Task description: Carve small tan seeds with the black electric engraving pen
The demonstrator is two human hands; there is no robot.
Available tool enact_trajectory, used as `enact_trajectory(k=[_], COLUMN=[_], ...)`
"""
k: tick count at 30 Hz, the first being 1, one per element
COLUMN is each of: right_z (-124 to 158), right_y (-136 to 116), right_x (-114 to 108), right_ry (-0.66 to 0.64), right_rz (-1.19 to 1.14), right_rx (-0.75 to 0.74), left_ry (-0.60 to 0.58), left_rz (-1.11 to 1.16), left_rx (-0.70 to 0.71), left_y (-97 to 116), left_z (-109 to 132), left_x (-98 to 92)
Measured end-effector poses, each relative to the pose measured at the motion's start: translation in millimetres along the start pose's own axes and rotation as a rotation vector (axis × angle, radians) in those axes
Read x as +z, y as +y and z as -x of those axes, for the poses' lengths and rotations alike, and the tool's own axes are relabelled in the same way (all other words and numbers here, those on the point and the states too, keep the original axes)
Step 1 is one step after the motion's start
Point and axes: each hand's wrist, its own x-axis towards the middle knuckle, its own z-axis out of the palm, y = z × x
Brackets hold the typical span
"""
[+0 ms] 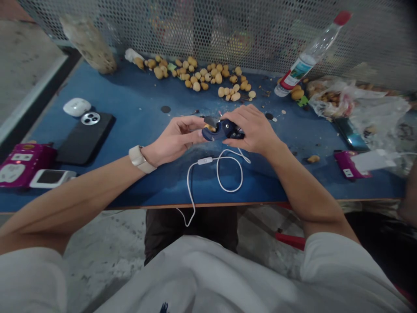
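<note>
My right hand (252, 129) is wrapped round a dark blue cutter (224, 129) that looks like pruning shears, with a grey blade above a curved blue jaw. Between blade and jaw sits a small tan piece (211, 128), like the round gourd-like pieces along the back of the table. My left hand (174, 139), a pale band on its wrist, has its fingers closed at the jaw end of the cutter, by that piece. Whether the fingers pinch the piece or the jaw I cannot tell. Below the hands a white cable (230, 190) loops on the blue table (156, 184).
Several tan gourd-like pieces (195, 79) lie along the perforated metal screen (202, 30). A bottle (296, 71) and a plastic bag (345, 98) stand at the back right. On the left are a phone (85, 141), a white case (77, 107) and a purple socket block (29, 158).
</note>
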Motion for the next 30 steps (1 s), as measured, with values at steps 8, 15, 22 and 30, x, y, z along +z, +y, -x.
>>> enact_trajectory(k=[8, 15, 22, 30], right_z=[0, 2, 0, 1], right_y=[2, -3, 1, -1], right_x=[4, 3, 9, 12], right_ry=[0.061, 0.081, 0.080, 0.062], right_rz=[0.056, 0.068, 0.067, 0.041], right_rx=[0.020, 0.106, 0.076, 0.063], left_ry=[0.020, 0.040, 0.102, -0.007], left_rz=[-0.019, 0.029, 0.068, 0.025], left_rx=[0.023, -0.004, -0.008, -0.015], left_y=[2, -2, -6, -9], left_z=[1, 1, -3, -2], left_x=[-2.8, -3.0, -8.1, -8.0])
